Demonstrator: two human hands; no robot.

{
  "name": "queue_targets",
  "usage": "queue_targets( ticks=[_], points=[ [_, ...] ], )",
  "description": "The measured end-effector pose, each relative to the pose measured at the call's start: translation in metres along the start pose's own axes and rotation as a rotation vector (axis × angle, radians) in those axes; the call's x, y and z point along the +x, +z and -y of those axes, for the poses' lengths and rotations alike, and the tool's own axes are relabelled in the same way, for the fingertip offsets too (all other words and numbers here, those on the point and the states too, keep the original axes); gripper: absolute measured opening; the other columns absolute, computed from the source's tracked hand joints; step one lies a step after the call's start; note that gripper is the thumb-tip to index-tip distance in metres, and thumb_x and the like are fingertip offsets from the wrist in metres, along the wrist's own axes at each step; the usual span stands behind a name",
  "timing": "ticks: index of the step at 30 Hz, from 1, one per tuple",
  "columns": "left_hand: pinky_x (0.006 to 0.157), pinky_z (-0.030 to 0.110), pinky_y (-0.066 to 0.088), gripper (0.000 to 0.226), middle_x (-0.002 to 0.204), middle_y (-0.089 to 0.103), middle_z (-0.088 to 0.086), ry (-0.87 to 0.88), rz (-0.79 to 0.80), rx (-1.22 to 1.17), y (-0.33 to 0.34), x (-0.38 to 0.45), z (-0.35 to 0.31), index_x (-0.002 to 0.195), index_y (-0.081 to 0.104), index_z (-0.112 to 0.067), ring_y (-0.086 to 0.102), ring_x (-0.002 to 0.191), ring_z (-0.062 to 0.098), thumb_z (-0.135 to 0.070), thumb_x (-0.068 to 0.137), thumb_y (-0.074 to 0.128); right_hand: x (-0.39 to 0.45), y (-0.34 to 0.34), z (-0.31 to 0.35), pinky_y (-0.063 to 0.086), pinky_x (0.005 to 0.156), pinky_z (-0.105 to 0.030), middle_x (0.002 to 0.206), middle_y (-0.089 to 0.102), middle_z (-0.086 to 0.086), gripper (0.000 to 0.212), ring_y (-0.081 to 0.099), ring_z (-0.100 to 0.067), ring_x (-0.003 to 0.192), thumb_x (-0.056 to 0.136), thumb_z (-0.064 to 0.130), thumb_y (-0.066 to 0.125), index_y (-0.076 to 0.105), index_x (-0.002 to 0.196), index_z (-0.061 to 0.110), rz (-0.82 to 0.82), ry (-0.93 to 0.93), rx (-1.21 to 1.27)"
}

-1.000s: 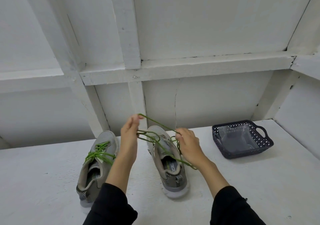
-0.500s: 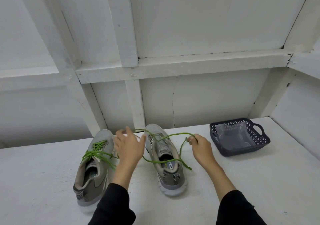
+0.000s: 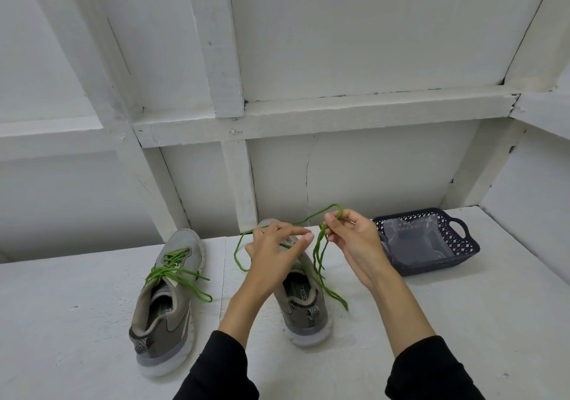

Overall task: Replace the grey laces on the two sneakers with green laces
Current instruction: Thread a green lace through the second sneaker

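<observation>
Currently lying on a white tabletop (image 3: 431, 322): two grey sneakers, toes pointing far, heels near.

Left sneaker (image 3: 168, 304): standing upright at left, already carrying a green lace (image 3: 172, 271) threaded through its eyelets, loose ends trailing to its right side.

Right sneaker (image 3: 303, 304): standing at centre, partly hidden under the left hand; lacing state under the hand not showing.

Second green lace (image 3: 319, 251): hanging above the right sneaker, looping far and left, ends dangling down toward the tabletop on the shoe's right.

Right hand (image 3: 354, 242): raised above the shoe, pinching a small loop of this lace between thumb and fingertips.

Left hand (image 3: 273, 256): hovering over the right sneaker, fingers loosely spread and reaching right toward the lace; showing no clear grip on it.

Dark perforated basket (image 3: 459, 251): sitting at far right, holding clear plastic.

Black sleeves (image 3: 222, 372): covering both forearms near the bottom edge.
</observation>
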State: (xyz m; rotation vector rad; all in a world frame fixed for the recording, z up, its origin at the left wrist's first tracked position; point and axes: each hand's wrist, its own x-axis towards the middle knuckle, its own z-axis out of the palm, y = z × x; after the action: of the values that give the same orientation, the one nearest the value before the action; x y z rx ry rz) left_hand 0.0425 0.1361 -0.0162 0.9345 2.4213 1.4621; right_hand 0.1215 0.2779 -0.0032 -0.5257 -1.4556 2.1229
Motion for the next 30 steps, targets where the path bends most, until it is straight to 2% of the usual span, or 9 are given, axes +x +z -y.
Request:
queue_targets(
  ticks=[7,11,13,16,19,22,26,28,30],
  points=[
    [0.08,0.031,0.018,0.01,0.087,0.064,-0.027,0.052,-0.172,0.033,0.008,-0.001,0.001,0.082,0.064,-0.044,0.05,0.101,0.0,-0.048,0.09,0.059,-0.004,0.004,0.002,0.054,0.066,-0.017,0.074,0.064,-0.007,0.003,0.061,-0.012,0.065,0.083,0.0,0.064,0.063,0.085,0.001,0.01,-0.003,0.16],
    [0.078,0.022,0.044,0.02,0.075,0.062,-0.006,0.036,0.09,-0.358,-0.006,0.002,0.007,0.105,0.068,-0.022,0.057,0.075,0.004,-0.022,0.101,0.048,-0.005,0.002,0.001,0.053,0.063,-0.018,0.075,0.066,-0.006,0.001,0.061,-0.011,0.065,0.087,0.003,0.062,0.063,0.088,0.002,-0.072,-0.027,0.159],
    [0.072,0.019,0.043,0.022,0.072,0.05,0.004,-0.037,0.139,-0.498,-0.014,0.003,0.013,0.113,0.062,-0.022,0.05,0.069,0.006,-0.021,0.103,0.042,-0.005,0.0,0.0,0.054,0.066,-0.019,0.076,0.066,-0.005,0.004,0.062,-0.013,0.071,0.089,0.007,0.061,0.061,0.091,0.003,-0.089,-0.026,0.172],
    [0.061,0.019,0.035,0.026,0.069,0.038,-0.008,-0.121,0.11,-0.625,-0.023,0.007,0.02,0.106,0.062,-0.018,0.038,0.059,0.004,-0.03,0.103,0.038,-0.007,0.001,0.0,0.057,0.07,-0.024,0.072,0.066,-0.005,0.006,0.066,-0.017,0.074,0.094,0.008,0.054,0.057,0.089,0.006,-0.057,-0.008,0.285],
    [0.055,0.013,0.035,0.026,0.063,0.042,-0.014,-0.103,0.176,-0.457,-0.033,0.007,0.02,0.096,0.062,-0.015,0.036,0.055,0.002,-0.033,0.1,0.043,-0.007,0.002,0.0,0.055,0.061,-0.023,0.066,0.056,-0.001,0.01,0.057,-0.012,0.059,0.096,0.011,0.052,0.058,0.09,0.006,-0.07,0.025,0.302],
    [0.071,0.018,0.043,0.02,0.081,0.063,-0.004,-0.051,0.267,-0.261,-0.037,0.01,0.022,0.097,0.067,-0.021,0.053,0.071,0.004,-0.034,0.097,0.051,-0.004,0.0,-0.005,0.041,0.046,-0.018,0.069,0.044,0.0,0.019,0.04,-0.008,0.051,0.098,0.017,0.051,0.062,0.103,0.002,-0.11,0.036,0.167],
    [0.092,0.028,0.035,0.041,0.106,0.06,-0.005,-0.008,0.22,-0.063,-0.036,0.016,0.026,0.102,0.065,-0.03,0.048,0.101,0.013,-0.06,0.094,0.039,0.002,-0.01,-0.016,0.043,0.062,-0.023,0.076,0.059,-0.001,0.019,0.05,-0.009,0.069,0.096,0.024,0.055,0.071,0.095,0.012,-0.236,-0.059,-0.355],
    [0.097,0.03,0.026,0.037,0.115,0.048,-0.002,0.005,0.038,0.255,-0.036,0.017,0.033,0.125,0.059,-0.032,0.032,0.108,0.014,-0.045,0.102,0.034,0.004,-0.018,-0.023,0.043,0.068,-0.029,0.079,0.064,-0.008,0.019,0.053,-0.014,0.073,0.094,0.024,0.059,0.071,0.086,0.01,-0.362,-0.113,-0.527],
    [0.097,0.03,0.028,0.038,0.12,0.045,0.0,0.064,-0.066,0.326,-0.039,0.015,0.039,0.129,0.056,-0.026,0.028,0.107,0.015,-0.013,0.1,0.035,0.004,-0.027,-0.03,0.047,0.069,-0.034,0.071,0.061,-0.01,0.02,0.054,-0.02,0.07,0.093,0.019,0.06,0.068,0.087,0.001,-0.466,-0.126,-0.554]
  ],
)
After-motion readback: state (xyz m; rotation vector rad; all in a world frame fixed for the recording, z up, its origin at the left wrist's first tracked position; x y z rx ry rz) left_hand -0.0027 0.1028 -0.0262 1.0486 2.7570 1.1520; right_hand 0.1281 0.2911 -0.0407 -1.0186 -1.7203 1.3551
